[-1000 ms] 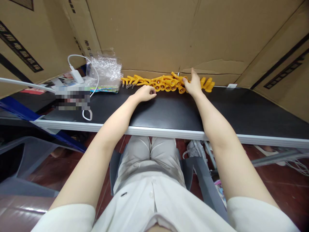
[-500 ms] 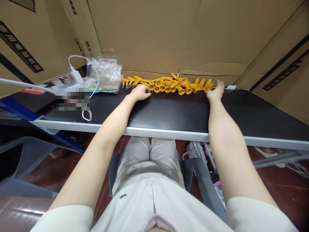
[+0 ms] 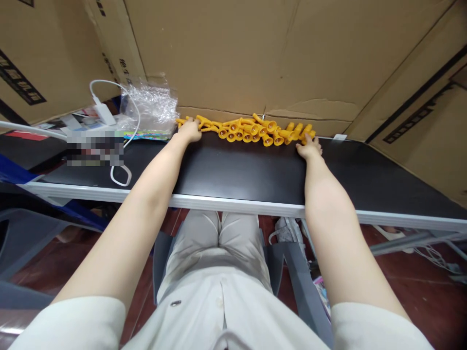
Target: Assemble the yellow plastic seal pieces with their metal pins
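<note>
My left hand point(image 3: 189, 131) cupped loosely at left end of yellow pieces point(image 3: 248, 131), touching, grasping nothing. Right hand point(image 3: 309, 146) flat, fingers spread, against right end. Row lies at back of black surface point(image 3: 237, 170), against cardboard wall point(image 3: 226, 53); hands bracket it, hemming pieces together.

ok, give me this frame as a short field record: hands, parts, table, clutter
left hand: at the left end of the row, fingers on the yellow pieces
right hand: at the right end of the row, touching it
yellow pieces: many small plastic parts in a row along the back edge
table: black top, pale front rim
back: cardboard wall
left clutter: clear plastic bag, white charger with its cable
</note>
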### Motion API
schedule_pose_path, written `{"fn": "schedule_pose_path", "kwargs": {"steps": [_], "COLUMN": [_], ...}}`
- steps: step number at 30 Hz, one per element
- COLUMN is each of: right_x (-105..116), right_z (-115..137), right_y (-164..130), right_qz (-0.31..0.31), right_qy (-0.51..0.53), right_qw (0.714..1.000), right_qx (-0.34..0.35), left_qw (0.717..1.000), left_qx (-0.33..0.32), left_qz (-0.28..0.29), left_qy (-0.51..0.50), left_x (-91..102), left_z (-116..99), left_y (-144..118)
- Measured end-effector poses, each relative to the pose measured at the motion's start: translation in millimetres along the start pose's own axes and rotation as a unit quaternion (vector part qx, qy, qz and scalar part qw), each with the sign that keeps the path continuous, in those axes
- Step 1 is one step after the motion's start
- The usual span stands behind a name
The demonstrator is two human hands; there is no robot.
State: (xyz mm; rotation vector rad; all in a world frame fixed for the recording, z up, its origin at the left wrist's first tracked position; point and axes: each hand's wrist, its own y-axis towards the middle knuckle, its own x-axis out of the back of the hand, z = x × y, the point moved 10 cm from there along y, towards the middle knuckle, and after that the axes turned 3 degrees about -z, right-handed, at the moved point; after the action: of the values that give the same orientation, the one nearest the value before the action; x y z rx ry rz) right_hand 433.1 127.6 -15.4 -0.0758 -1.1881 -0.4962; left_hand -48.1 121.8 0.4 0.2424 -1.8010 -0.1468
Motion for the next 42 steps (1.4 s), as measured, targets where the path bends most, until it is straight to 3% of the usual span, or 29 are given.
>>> {"fn": "schedule_pose_path", "kwargs": {"steps": [6,10,15,20,27,30,32,34,38,40,42], "right_x": [-10.3,-15.1,-13.4,6.1,44.0,51.6,54.8,57.1,57.3,54.0,48.2], "right_z": [-5.0,-5.8,-4.8,-3.4,-2.2,11.1,23.3,38.0,74.5,96.4,117.9], "right_y": [10.0,14.4,12.9,3.4,-13.5,-12.4,-10.1,-8.2,-8.6,-12.3,-19.8], "right_qz": [0.019,0.034,0.021,-0.053,-0.139,-0.152,-0.159,-0.166,-0.185,-0.194,-0.195], "right_qy": [-0.036,-0.043,-0.033,0.038,0.13,0.13,0.128,0.128,0.146,0.176,0.212], "right_qw": [0.999,0.998,0.999,0.998,0.98,0.98,0.979,0.976,0.958,0.936,0.906], "right_qx": [-0.002,0.0,0.01,0.007,-0.055,-0.018,0.02,0.064,0.165,0.235,0.311], "left_qw": [0.999,0.998,0.995,0.998,0.984,0.949,0.907,0.875,0.843,0.795,0.717], "left_qx": [-0.019,-0.045,-0.008,0.015,0.136,0.207,0.227,0.21,0.162,0.162,0.18], "left_qz": [0.034,0.032,0.061,-0.017,-0.044,-0.076,-0.096,-0.099,-0.101,-0.105,-0.125], "left_qy": [0.034,0.038,0.084,0.057,-0.105,-0.228,-0.342,-0.424,-0.502,-0.575,-0.662], "left_x": [-20.6,-20.7,-22.6,-11.5,-2.6,2.6,3.8,5.8,16.8,19.6,20.1], "left_z": [10.7,1.5,-9.3,-14.6,4.2,11.3,10.5,2.1,-20.9,-31.7,-37.9], "left_y": [14.3,14.5,12.1,17.0,10.7,12.2,18.3,26.7,23.5,7.9,-12.7]}}
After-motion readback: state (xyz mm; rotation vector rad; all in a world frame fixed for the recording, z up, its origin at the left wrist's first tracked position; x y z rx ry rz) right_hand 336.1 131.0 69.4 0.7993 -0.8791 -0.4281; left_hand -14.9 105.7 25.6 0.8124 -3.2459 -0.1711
